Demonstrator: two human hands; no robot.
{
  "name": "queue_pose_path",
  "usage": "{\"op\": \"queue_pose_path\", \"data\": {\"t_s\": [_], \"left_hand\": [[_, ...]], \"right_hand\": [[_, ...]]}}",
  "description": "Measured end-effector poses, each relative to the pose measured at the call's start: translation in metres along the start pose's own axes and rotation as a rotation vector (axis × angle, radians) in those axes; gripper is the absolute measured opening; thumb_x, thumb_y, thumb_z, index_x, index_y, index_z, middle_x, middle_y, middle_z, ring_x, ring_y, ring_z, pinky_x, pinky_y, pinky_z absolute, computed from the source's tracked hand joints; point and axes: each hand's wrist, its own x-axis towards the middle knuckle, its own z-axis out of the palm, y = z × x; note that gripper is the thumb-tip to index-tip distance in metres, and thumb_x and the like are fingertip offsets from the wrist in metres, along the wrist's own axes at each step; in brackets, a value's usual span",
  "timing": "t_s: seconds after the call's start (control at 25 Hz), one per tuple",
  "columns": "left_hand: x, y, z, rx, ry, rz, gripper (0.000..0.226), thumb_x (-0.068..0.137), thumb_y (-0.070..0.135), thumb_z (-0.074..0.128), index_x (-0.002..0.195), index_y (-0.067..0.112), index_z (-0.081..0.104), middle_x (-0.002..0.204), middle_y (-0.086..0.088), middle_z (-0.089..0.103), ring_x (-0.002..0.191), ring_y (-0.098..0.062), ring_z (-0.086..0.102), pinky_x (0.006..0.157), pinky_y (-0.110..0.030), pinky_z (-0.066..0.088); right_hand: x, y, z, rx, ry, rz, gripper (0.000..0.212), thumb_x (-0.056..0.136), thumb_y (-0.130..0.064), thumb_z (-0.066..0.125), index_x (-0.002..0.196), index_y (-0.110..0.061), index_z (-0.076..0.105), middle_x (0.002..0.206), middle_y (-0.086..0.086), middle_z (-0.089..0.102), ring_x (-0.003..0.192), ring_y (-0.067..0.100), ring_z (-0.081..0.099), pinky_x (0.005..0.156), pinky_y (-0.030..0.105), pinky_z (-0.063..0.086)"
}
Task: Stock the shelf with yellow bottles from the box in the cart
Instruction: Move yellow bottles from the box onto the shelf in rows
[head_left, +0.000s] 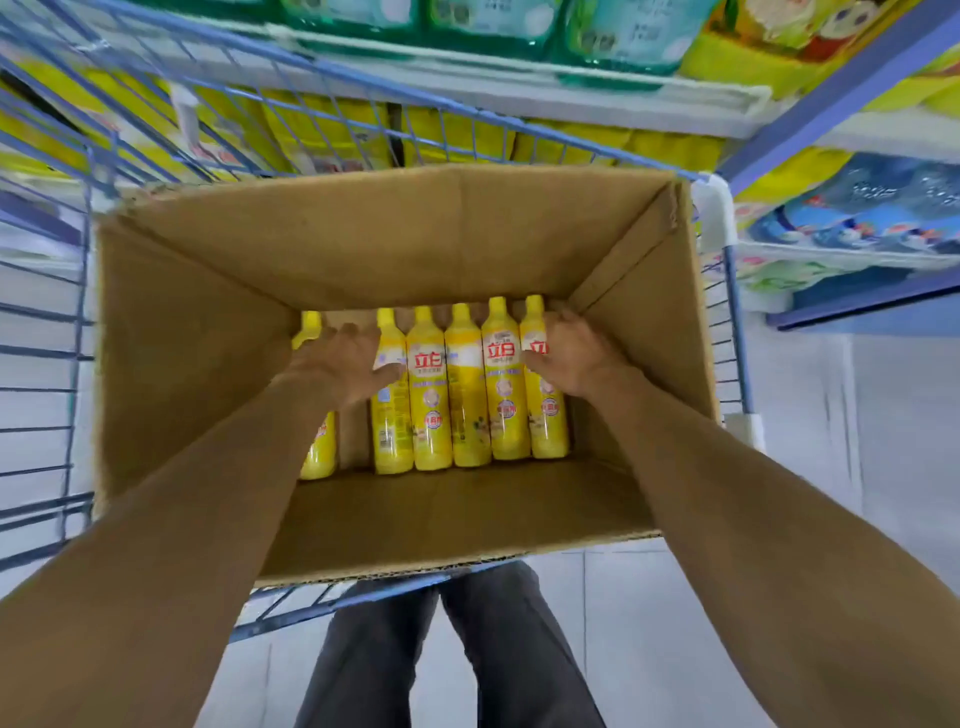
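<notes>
Open cardboard box in blue wire cart, holding six yellow bottles lying flat: left hand spread loosely over the leftmost gap, right hand curled on the rightmost bottle, grasp unclear.

Left hand covers most of the far-left bottle; right hand hides pt of the far-right bottle. Shelf goods at upper frame blurred, labels unreadable; grip can't be told.
</notes>
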Motion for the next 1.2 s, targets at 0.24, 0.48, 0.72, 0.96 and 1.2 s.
{"op": "queue_pose_path", "data": {"t_s": [0.24, 0.48, 0.72, 0.96, 1.2], "left_hand": [[0.067, -0.005, 0.048, -0.214, 0.036, -0.054, 0.067, 0.095, 0.055, 0.054, 0.135, 0.001, 0.048, 0.136, -0.024, 0.052, 0.129, -0.039, 0.048, 0.1, -0.045, 0.045], [0.089, -0.004, 0.07, -0.629, 0.2, -0.17, 0.046, 0.081, 0.025, 0.08, 0.119, 0.003, 0.066, 0.119, -0.013, 0.067, 0.113, -0.03, 0.062, 0.089, -0.031, 0.046], [0.125, -0.05, 0.099, -0.996, 0.068, -0.228, 0.098, 0.026, 0.059, 0.092, 0.11, 0.015, 0.068, 0.107, -0.004, 0.074, 0.095, -0.022, 0.073, 0.088, -0.044, 0.06], [0.043, -0.01, 0.04, -1.094, 0.151, -0.068, 0.077, 0.038, 0.026, 0.095, 0.107, 0.015, 0.061, 0.106, -0.006, 0.072, 0.098, -0.024, 0.072, 0.086, -0.045, 0.059], [-0.032, 0.024, -0.075, -0.984, 0.333, 0.133, 0.063, 0.038, 0.035, 0.092, 0.087, 0.028, 0.054, 0.086, -0.002, 0.065, 0.073, -0.013, 0.054, 0.064, -0.035, 0.046]], "right_hand": [[0.053, 0.017, 0.038, 0.087, 0.057, 0.043, 0.075, 0.086, -0.057, 0.059, 0.142, -0.009, 0.048, 0.151, 0.017, 0.041, 0.138, 0.036, 0.042, 0.112, 0.043, 0.039], [0.08, 0.019, 0.054, 0.226, 0.137, 0.123, 0.047, 0.089, -0.039, 0.07, 0.119, -0.004, 0.06, 0.127, 0.02, 0.06, 0.12, 0.039, 0.055, 0.096, 0.039, 0.045], [0.071, 0.02, 0.031, 0.48, 0.133, 0.167, 0.041, 0.07, -0.031, 0.089, 0.102, -0.014, 0.07, 0.1, 0.004, 0.072, 0.093, 0.02, 0.068, 0.083, 0.033, 0.055], [0.028, -0.007, 0.006, 0.459, 0.147, 0.092, 0.065, 0.062, -0.034, 0.094, 0.115, -0.016, 0.062, 0.108, -0.003, 0.066, 0.1, 0.017, 0.064, 0.084, 0.028, 0.051], [-0.052, -0.033, -0.096, 0.592, 0.411, -0.082, 0.061, 0.06, -0.034, 0.096, 0.108, -0.019, 0.061, 0.096, -0.003, 0.068, 0.089, 0.015, 0.062, 0.077, 0.026, 0.046]]}}
